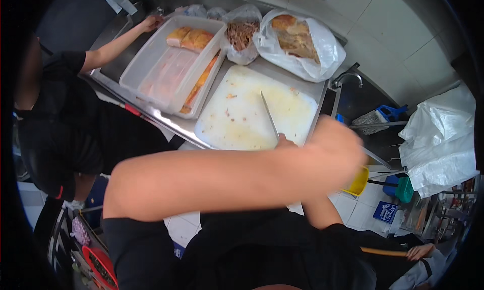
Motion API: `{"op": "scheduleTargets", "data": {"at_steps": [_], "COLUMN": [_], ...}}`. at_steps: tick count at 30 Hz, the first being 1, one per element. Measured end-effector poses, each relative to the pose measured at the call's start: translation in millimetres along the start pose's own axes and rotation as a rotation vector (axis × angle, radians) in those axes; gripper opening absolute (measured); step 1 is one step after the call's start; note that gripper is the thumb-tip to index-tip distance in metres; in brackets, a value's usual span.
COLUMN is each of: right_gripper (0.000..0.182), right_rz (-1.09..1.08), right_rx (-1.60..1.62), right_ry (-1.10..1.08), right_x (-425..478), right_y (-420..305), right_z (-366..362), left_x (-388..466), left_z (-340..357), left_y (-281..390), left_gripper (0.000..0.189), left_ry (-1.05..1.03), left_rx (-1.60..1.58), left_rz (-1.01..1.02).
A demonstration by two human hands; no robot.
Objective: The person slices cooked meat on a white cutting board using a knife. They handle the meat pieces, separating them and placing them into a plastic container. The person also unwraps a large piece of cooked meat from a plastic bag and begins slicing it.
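Note:
My right hand [286, 142] grips the handle end of a kitchen knife [269, 113], mostly hidden behind my left forearm. The blade lies over a white plastic cutting board [242, 101] strewn with small scraps and yellowish stains. My left arm reaches across in front of me, and my left hand [334, 150], blurred, is past the board's right corner; its fingers are not clear. Left of the board, a translucent plastic tub [132, 69] contains pieces of roasted meat [191, 38] with browned skin. It rests on another container holding more browned meat [200, 84].
Behind the board are a plastic bag of shredded meat [242, 35] and a white bag with a large roasted piece [297, 38]. A co-worker's hand [152, 23] is at the tub's far corner. A faucet [348, 77] stands right; another person's hand [420, 251] holds a stick.

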State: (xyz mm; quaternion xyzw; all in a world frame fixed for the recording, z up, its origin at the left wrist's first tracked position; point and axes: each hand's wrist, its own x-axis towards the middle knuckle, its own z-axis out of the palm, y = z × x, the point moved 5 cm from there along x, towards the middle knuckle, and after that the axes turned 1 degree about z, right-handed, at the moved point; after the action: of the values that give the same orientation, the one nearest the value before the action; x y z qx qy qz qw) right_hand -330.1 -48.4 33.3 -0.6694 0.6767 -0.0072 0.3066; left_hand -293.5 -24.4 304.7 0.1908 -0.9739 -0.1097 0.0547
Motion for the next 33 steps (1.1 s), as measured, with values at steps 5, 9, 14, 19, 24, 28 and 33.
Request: {"op": "scheduleTargets", "data": {"at_steps": [5,9,14,19,24,28,33], "right_gripper": [0.032,0.032,0.043,0.033,0.028,0.024,0.021], "right_rz": [-0.010,-0.054,-0.079,-0.044,-0.122,-0.009,0.156], "right_rx": [-0.005,0.060,0.077,0.163,0.811,1.092,1.148], "right_ry": [-0.061,-0.007,-0.099,0.002,-0.188,-0.183,-0.193], "right_x": [-6.1,-2.5,3.1,19.0,-12.2,-40.2,-94.1], "right_y": [7.4,14.1,18.8,45.0,69.9,116.1,139.4], "right_z": [-0.7,3.4,1.9,3.3,-10.1,-2.6,27.2], "left_x": [16.7,21.5,3.3,-32.9,-199.8,-237.7,-215.7], "left_z": [-12.5,-8.6,-15.2,3.1,113.7,215.9,239.9], "left_y": [86.7,101.3,88.8,-43.1,-107.6,-127.0,-177.2], "left_gripper": [0.030,0.030,0.032,0.033,0.026,0.030,0.041], "left_ry": [0.051,0.006,-0.017,-0.191,-0.071,0.198,0.425], "left_rx": [-0.026,-0.055,-0.076,0.040,-0.229,-0.321,-0.166], "left_rz": [0.331,0.357,0.191,-0.515,-1.141,-1.153,-1.000]}}
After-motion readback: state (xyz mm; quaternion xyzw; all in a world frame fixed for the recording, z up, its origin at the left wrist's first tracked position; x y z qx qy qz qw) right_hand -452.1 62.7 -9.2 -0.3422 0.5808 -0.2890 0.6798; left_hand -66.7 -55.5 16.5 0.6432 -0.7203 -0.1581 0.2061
